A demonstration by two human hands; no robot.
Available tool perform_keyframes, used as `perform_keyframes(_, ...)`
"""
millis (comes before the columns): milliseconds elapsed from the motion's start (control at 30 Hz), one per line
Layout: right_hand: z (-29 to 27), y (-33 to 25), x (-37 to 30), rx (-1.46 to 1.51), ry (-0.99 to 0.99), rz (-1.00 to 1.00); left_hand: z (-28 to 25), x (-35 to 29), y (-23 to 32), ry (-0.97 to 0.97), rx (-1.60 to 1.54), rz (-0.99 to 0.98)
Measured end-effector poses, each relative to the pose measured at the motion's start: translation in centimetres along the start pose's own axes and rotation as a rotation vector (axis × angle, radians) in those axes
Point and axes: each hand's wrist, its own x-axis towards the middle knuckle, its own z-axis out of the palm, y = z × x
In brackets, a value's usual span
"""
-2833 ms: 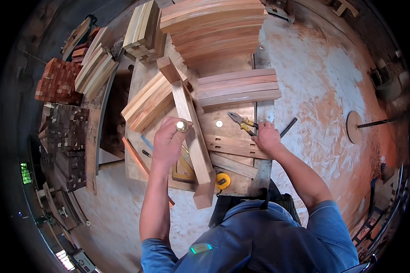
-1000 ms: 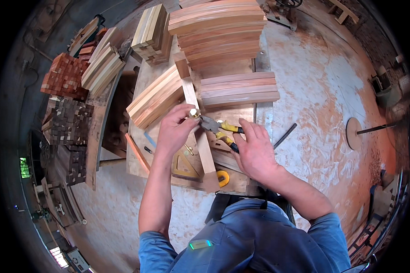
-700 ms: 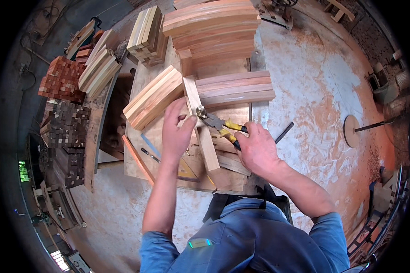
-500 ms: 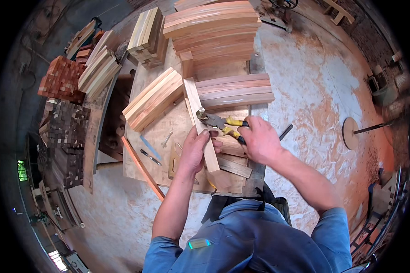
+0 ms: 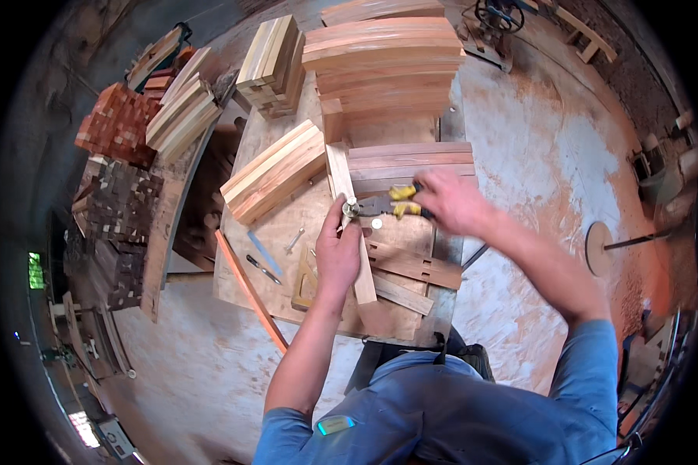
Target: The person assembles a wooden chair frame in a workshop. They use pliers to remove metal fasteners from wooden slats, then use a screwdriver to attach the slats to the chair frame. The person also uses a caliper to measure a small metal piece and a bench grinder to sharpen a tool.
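Note:
A narrow pale wooden strip (image 5: 364,273) is gripped in my left hand (image 5: 339,252), its far end near the stacked boards. My right hand (image 5: 451,203) is wrapped round the yellow and black handles of a pair of pliers (image 5: 376,205). The plier jaws are at a small shiny metal piece (image 5: 350,208) on the strip, beside my left fingertips; I cannot tell how firmly they grip it. Below the pliers lies a small white disc (image 5: 377,223). A brown board with square slots (image 5: 419,263) rests to the right of the strip.
Reddish boards (image 5: 380,77) are stacked at the back of the worktable (image 5: 287,213), with pale boards (image 5: 275,172) to their left. A black pen (image 5: 264,269), a blue strip (image 5: 265,251) and a yellow set square (image 5: 305,282) lie left of my hand. Dark wood blocks (image 5: 120,201) stand farther left.
The pliers have swung to nearly level, with the handles spread wider. My left hand has moved up the strip toward the metal piece. The whole view has shifted slightly.

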Motion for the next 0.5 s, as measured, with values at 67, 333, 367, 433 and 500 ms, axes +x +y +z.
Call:
perform_keyframes(67, 0.3, -3.5, -2.0, 0.02, 0.0, 0.166, 0.3, 0.3, 0.2, 0.014, -0.002, -0.006)
perform_keyframes(333, 1.8, -10.6, -3.8, 0.115, 0.118, 0.476, 1.5, 0.3, 0.7, 0.012, 0.015, 0.005)
perform_keyframes(367, 1.8, -9.7, -3.9, 0.118, 0.114, 0.462, 1.5, 0.5, 0.3, 0.002, 0.028, 0.006)
perform_keyframes(433, 2.3, -5.7, -4.1, 0.045, 0.074, 0.329, 1.6, 0.7, 0.0, -0.017, -0.003, 0.016)
perform_keyframes(500, 1.4, -0.2, -2.6, 0.044, -0.009, 0.158, 1.9, 0.8, -0.3, -0.042, -0.02, -0.01)
